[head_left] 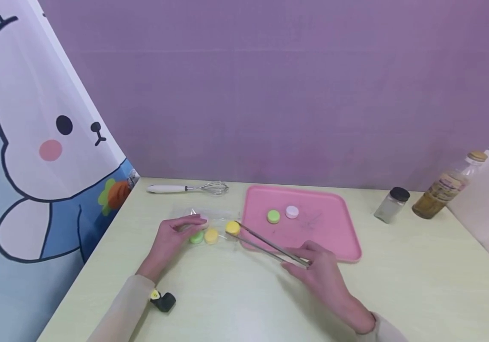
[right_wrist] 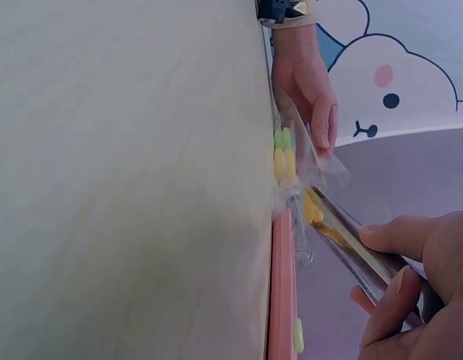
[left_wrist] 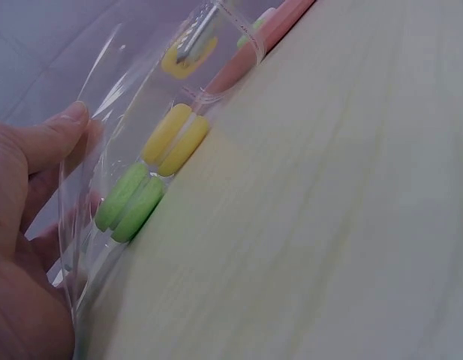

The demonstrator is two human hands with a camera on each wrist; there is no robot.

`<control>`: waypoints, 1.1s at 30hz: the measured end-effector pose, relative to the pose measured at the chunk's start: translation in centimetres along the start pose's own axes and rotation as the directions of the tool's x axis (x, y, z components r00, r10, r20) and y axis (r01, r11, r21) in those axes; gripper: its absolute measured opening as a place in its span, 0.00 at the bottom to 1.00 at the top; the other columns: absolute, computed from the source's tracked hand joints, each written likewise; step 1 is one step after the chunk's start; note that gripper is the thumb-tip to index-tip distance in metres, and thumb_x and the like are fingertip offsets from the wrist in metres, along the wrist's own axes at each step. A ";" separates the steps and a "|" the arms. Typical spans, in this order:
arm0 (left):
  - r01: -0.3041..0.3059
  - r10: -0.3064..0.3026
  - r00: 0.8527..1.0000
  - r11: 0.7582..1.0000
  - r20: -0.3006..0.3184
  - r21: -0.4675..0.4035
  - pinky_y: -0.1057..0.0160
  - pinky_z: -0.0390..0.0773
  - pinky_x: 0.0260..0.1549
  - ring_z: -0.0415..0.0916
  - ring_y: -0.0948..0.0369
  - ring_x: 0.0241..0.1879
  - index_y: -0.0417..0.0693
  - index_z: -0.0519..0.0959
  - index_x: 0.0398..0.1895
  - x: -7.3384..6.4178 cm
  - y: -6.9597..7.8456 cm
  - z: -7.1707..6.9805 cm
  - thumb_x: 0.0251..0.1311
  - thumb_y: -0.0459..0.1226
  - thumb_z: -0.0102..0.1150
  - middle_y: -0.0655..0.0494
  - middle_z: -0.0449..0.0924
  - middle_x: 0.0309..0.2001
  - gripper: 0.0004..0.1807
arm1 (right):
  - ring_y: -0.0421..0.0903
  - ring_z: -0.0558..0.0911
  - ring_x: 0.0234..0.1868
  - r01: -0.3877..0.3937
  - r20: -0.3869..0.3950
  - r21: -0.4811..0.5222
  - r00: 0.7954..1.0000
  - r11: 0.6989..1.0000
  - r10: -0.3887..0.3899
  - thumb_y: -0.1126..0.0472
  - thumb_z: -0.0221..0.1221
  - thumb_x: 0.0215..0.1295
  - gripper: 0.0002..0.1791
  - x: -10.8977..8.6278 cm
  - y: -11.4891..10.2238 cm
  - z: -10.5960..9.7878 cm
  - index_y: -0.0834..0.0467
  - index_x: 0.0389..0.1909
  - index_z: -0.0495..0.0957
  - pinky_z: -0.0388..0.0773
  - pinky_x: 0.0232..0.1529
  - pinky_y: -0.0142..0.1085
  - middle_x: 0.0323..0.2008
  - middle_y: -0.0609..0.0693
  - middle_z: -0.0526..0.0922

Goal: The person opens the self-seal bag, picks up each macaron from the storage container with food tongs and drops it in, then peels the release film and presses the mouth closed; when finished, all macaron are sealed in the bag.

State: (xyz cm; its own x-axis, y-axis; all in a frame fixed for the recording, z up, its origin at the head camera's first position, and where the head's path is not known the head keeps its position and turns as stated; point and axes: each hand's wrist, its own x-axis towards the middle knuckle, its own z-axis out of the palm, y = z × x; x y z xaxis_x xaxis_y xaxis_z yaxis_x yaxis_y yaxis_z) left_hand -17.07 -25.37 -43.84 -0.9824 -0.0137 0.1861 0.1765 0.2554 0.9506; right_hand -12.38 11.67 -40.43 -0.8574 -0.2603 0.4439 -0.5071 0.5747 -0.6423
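My left hand pinches the upper film of a clear plastic bag between thumb and fingers, lifting it off the table. Inside the bag a green macaron and a yellow macaron stand on edge side by side in the left wrist view. My right hand holds metal tongs, thumb on one arm and fingers on the other. Between the tong tips is another yellow macaron, at the bag's mouth beside the pink tray's left edge.
On the pink tray lie a green macaron and a pale lilac macaron. A whisk lies behind the bag. To the right stand a black-lidded jar and a corked bottle. A purple wall rises behind.
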 end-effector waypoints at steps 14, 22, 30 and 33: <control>-0.022 0.022 1.000 1.000 -0.004 -0.008 0.56 0.63 0.71 0.75 0.55 0.63 0.43 0.88 0.45 0.2 -0.3 0.2 0.62 0.35 0.70 0.48 0.85 0.54 0.10 | 0.36 0.74 0.26 -0.058 0.077 -0.007 0.995 0.998 0.058 0.64 0.78 0.49 0.16 2.3 -0.5 2.5 0.58 0.41 0.90 0.75 0.21 0.29 0.28 0.40 0.80; -0.023 0.023 1.000 0.999 0.001 -0.033 0.56 0.60 0.72 0.74 0.54 0.64 0.42 0.88 0.45 0.1 -0.1 0.0 0.61 0.35 0.71 0.44 0.83 0.55 0.10 | 0.37 0.75 0.27 -0.042 0.093 -0.023 0.995 0.999 0.044 0.64 0.78 0.49 0.15 3.2 -0.4 3.6 0.58 0.40 0.90 0.75 0.22 0.29 0.29 0.43 0.81; -0.021 0.021 1.000 0.999 0.000 -0.032 0.56 0.59 0.73 0.74 0.55 0.64 0.43 0.88 0.45 0.1 -0.2 0.0 0.61 0.36 0.71 0.47 0.84 0.55 0.10 | 0.37 0.76 0.26 -0.025 0.104 -0.004 0.994 1.000 0.025 0.65 0.77 0.49 0.15 3.8 -0.5 4.2 0.58 0.40 0.90 0.76 0.21 0.29 0.29 0.45 0.82; -0.020 0.020 1.000 0.999 -0.001 -0.028 0.56 0.59 0.73 0.74 0.55 0.64 0.43 0.88 0.44 0.1 -0.2 0.0 0.61 0.36 0.71 0.47 0.84 0.55 0.10 | 0.36 0.75 0.25 -0.027 0.107 0.006 0.994 1.000 0.026 0.66 0.77 0.49 0.15 3.9 -0.5 4.4 0.59 0.40 0.90 0.76 0.20 0.29 0.28 0.44 0.82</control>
State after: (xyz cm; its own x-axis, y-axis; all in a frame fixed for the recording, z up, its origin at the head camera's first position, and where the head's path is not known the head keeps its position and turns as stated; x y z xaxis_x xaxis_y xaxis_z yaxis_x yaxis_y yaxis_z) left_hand -17.21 -25.39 -43.98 -0.9787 -0.0093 0.2048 0.1974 0.2287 0.9533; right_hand -15.86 6.96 -41.06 -0.8748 -0.3267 0.3578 -0.4845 0.5770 -0.6575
